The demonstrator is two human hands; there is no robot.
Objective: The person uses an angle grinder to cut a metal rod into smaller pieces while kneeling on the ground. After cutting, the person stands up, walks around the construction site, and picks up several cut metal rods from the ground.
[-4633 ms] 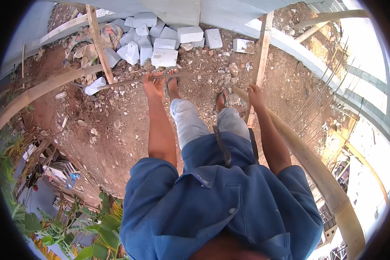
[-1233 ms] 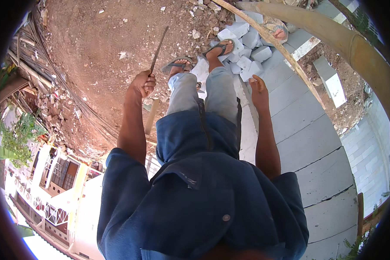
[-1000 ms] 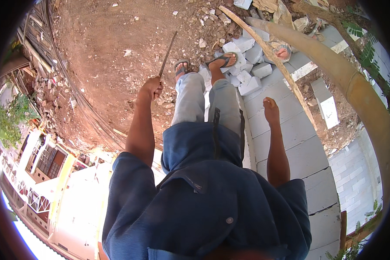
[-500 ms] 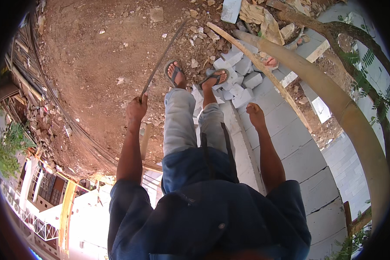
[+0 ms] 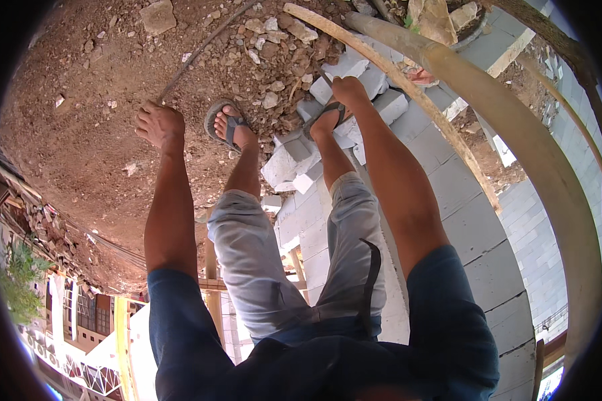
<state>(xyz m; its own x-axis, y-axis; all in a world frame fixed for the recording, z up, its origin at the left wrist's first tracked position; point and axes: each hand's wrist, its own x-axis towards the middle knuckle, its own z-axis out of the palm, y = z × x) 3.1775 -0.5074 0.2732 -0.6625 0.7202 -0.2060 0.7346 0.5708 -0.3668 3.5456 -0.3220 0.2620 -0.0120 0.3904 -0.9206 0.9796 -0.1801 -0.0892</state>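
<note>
My left hand [image 5: 159, 125] is closed on the near end of a long thin dark rod [image 5: 192, 59], which slants up and away to the right over the dirt. Just above my right foot, my right hand [image 5: 350, 92] is closed. A short dark, narrow piece [image 5: 326, 78] shows beside its fingers, too little of it to name. Broken pale grey blocks [image 5: 293, 152] lie around and under my right sandal [image 5: 326, 115]. My left sandal [image 5: 225, 124] stands on dirt beside them.
A pale curved wooden strip [image 5: 408, 100] and a thick bent tan pole [image 5: 508, 113] arch along my right. Beyond the broken pieces runs a grey block wall [image 5: 451, 220]. Loose stones [image 5: 271, 40] lie ahead, rubble [image 5: 53, 237] at far left.
I have bent lower. My right hand has moved forward to the blocks by my right foot. My left hand, still holding the rod, has shifted left and forward.
</note>
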